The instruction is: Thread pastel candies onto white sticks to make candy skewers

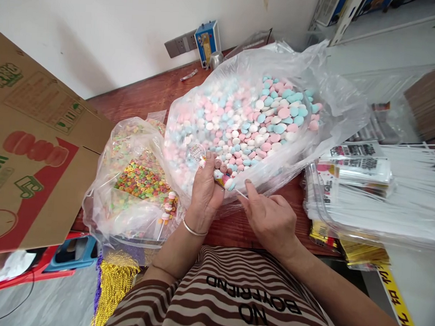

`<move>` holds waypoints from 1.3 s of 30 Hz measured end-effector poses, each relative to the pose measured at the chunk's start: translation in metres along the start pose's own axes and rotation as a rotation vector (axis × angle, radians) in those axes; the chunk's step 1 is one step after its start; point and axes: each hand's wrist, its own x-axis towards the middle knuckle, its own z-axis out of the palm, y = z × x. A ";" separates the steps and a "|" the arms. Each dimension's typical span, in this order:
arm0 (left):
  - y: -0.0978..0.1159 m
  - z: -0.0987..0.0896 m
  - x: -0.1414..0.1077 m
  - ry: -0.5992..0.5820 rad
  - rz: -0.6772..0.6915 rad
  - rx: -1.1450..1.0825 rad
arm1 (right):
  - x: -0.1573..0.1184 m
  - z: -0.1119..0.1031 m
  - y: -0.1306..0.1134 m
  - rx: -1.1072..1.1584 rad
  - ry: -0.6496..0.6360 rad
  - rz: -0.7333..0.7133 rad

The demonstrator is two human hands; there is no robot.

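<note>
My left hand (207, 184), with a bracelet at the wrist, is closed around several small candies (222, 177), some pastel and some in a brighter wrapper or colour. In my right hand (268, 214) a thin white stick (242, 194) is pinched, its far end at a pale blue-and-white candy (230, 184) by my left fingers. Whether the stick has gone into that candy I cannot tell. Both hands are over the near edge of a large clear plastic bag (326, 105) full of round pink, blue and white candies (267, 122).
Left of it stands a bag of small coloured ring candies (139, 181), with a candy skewer (168, 206) on top. A cardboard box (32, 138) is at far left. On the right, a clear tray (324, 215) holds white sticks (413, 188) and printed packets (363, 166).
</note>
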 end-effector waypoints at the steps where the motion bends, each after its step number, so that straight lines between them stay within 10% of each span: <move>1: 0.000 0.000 0.001 0.012 0.015 -0.012 | 0.001 -0.001 -0.001 -0.027 0.010 0.004; 10: -0.009 -0.005 -0.009 -0.072 -0.002 -0.055 | 0.005 0.005 0.001 0.127 0.052 -0.022; 18: -0.008 -0.011 -0.010 -0.294 -0.022 -0.165 | 0.013 -0.008 -0.014 1.780 -0.433 0.983; 22: -0.011 -0.009 -0.012 -0.265 -0.043 -0.093 | 0.017 -0.006 -0.024 2.145 -0.427 1.135; 25: -0.017 -0.008 -0.014 -0.271 -0.034 -0.068 | 0.017 0.000 -0.026 1.792 -0.322 1.037; 31: -0.013 -0.015 -0.010 -0.204 0.036 0.089 | 0.015 0.006 -0.008 0.354 -0.028 0.318; 39: -0.008 -0.044 -0.018 -0.318 -0.064 0.341 | 0.021 0.002 -0.004 0.062 0.056 0.118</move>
